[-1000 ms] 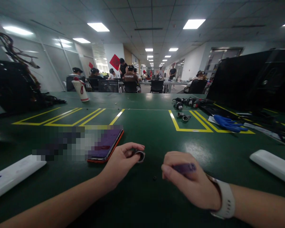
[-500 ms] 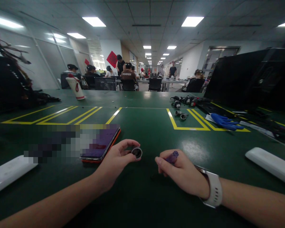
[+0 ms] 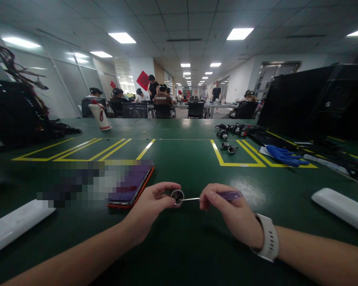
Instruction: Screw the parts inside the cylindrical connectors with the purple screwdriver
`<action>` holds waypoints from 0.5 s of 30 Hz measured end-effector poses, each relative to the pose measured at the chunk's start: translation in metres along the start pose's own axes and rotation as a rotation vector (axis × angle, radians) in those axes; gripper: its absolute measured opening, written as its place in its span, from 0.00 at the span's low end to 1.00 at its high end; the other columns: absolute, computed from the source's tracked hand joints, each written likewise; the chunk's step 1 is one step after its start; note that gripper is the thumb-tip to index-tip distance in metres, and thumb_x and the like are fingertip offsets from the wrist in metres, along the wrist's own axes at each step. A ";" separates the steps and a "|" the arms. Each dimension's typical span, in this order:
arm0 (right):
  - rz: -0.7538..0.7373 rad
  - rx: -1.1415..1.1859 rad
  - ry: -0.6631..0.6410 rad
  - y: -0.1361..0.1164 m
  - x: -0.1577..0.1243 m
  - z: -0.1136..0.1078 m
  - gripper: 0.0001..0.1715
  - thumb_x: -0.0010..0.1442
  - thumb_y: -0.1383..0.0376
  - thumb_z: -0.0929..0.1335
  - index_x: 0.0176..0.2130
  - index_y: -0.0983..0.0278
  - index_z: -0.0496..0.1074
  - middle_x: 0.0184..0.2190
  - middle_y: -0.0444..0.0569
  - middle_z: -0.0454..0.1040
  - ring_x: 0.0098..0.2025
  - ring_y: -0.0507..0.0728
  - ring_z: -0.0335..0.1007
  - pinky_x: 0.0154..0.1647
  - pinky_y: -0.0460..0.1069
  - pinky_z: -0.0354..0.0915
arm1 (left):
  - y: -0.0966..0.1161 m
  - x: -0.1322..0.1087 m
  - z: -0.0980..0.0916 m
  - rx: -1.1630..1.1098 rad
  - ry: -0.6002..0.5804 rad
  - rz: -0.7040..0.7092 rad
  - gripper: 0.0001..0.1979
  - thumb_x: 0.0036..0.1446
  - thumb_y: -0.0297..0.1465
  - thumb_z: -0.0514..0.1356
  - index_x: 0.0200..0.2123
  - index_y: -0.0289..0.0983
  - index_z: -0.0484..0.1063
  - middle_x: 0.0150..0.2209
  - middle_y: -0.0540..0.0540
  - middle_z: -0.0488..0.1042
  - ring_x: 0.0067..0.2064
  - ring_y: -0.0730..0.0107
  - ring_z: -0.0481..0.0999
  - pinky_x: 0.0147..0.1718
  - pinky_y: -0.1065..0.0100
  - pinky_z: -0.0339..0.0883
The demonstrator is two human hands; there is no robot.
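Note:
My left hand (image 3: 150, 206) pinches a small round metal part (image 3: 177, 196) between thumb and fingers, a little above the green table (image 3: 185, 167). My right hand (image 3: 226, 212) grips a small screwdriver with a purple handle (image 3: 229, 195); its thin metal shaft points left and its tip touches the face of the round part. A white watch (image 3: 268, 242) sits on my right wrist. A phone in an orange case (image 3: 133, 186) lies just left of my left hand.
White oblong cases lie at the left (image 3: 16, 224) and right (image 3: 341, 208). A blue glove (image 3: 283, 155) and several small metal parts (image 3: 229, 147) lie at the back right near yellow tape lines. A paper cup (image 3: 100, 116) stands far left. People sit at desks behind.
My right hand has turned the screwdriver from tucked in the fist to pointing left, and brought its tip onto the round part. My left hand has turned the part's face toward it.

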State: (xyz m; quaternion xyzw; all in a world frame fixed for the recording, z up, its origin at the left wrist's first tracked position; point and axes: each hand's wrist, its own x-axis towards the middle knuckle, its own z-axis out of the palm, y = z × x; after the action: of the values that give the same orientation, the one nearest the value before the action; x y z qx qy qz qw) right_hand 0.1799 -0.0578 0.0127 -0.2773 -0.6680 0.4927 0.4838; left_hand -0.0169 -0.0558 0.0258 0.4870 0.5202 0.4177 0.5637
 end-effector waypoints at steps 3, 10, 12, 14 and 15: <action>-0.119 -0.264 -0.030 -0.005 -0.004 0.004 0.12 0.61 0.65 0.62 0.30 0.66 0.71 0.27 0.47 0.71 0.31 0.52 0.67 0.33 0.47 0.63 | -0.002 0.001 0.001 0.002 0.006 0.022 0.17 0.43 0.23 0.63 0.40 0.34 0.73 0.34 0.45 0.79 0.38 0.65 0.76 0.40 0.65 0.68; -0.314 -0.465 -0.090 -0.005 -0.006 0.012 0.07 0.61 0.70 0.62 0.34 0.66 0.70 0.32 0.49 0.72 0.35 0.53 0.67 0.38 0.48 0.64 | -0.007 0.000 -0.001 0.033 -0.026 0.058 0.14 0.46 0.26 0.63 0.40 0.35 0.73 0.36 0.46 0.79 0.38 0.66 0.76 0.38 0.67 0.68; -0.336 -0.499 -0.110 -0.003 -0.006 0.012 0.07 0.60 0.72 0.62 0.35 0.66 0.70 0.32 0.50 0.72 0.36 0.53 0.67 0.38 0.48 0.64 | -0.006 0.000 0.000 0.055 -0.027 0.068 0.14 0.46 0.26 0.62 0.40 0.34 0.73 0.34 0.46 0.79 0.37 0.66 0.76 0.37 0.67 0.69; -0.354 -0.528 -0.125 -0.002 -0.007 0.012 0.07 0.60 0.72 0.62 0.35 0.65 0.69 0.33 0.50 0.72 0.36 0.53 0.66 0.38 0.48 0.64 | -0.006 -0.001 0.001 0.082 -0.023 0.095 0.13 0.46 0.25 0.61 0.39 0.34 0.74 0.33 0.47 0.79 0.35 0.67 0.77 0.36 0.67 0.69; -0.362 -0.543 -0.135 -0.001 -0.007 0.012 0.07 0.60 0.73 0.62 0.36 0.65 0.69 0.33 0.50 0.72 0.36 0.53 0.66 0.38 0.48 0.64 | -0.005 -0.001 0.001 0.095 -0.024 0.113 0.13 0.47 0.26 0.61 0.39 0.34 0.74 0.33 0.47 0.79 0.35 0.67 0.77 0.36 0.67 0.70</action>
State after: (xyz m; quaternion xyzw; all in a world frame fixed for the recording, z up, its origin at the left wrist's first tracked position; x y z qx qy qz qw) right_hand 0.1712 -0.0689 0.0109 -0.2398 -0.8438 0.2200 0.4267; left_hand -0.0160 -0.0579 0.0205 0.5467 0.5045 0.4177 0.5216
